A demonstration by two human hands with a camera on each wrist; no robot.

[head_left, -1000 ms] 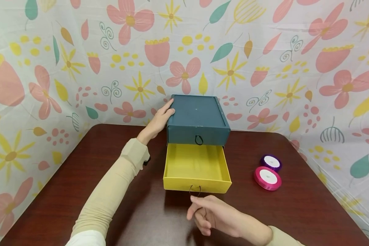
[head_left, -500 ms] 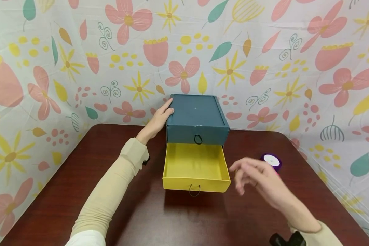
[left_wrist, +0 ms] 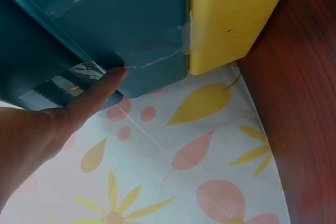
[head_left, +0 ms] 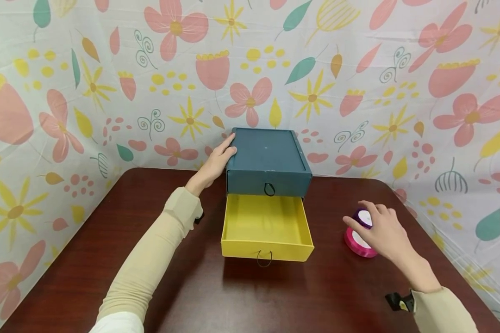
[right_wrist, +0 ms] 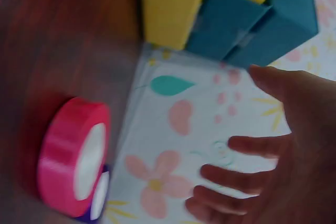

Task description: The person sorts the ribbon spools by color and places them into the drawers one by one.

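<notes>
My left hand [head_left: 215, 165] rests against the left side of a dark teal drawer box [head_left: 268, 150], its fingers along the top edge. In the left wrist view a finger touches the teal wall [left_wrist: 142, 30]. Below the teal front, a yellow drawer [head_left: 267, 250] stands pulled out, with a thin loop handle [head_left: 264, 264] and nothing inside it. Over two ribbon spools at the right hovers my right hand [head_left: 384, 231], fingers spread and holding nothing. The pink ribbon spool [head_left: 355, 246] lies nearer me; the purple ribbon spool [head_left: 361, 215] is partly hidden behind the hand.
All this stands on a dark red-brown table [head_left: 171, 277]. A floral cloth [head_left: 250, 60] hangs behind and along both sides of the table. A black loop handle [head_left: 269, 189] hangs on the teal front.
My right hand has left the yellow drawer's handle area and moved right and away from me to above the ribbon spools. My left hand and the drawer box have stayed put.
</notes>
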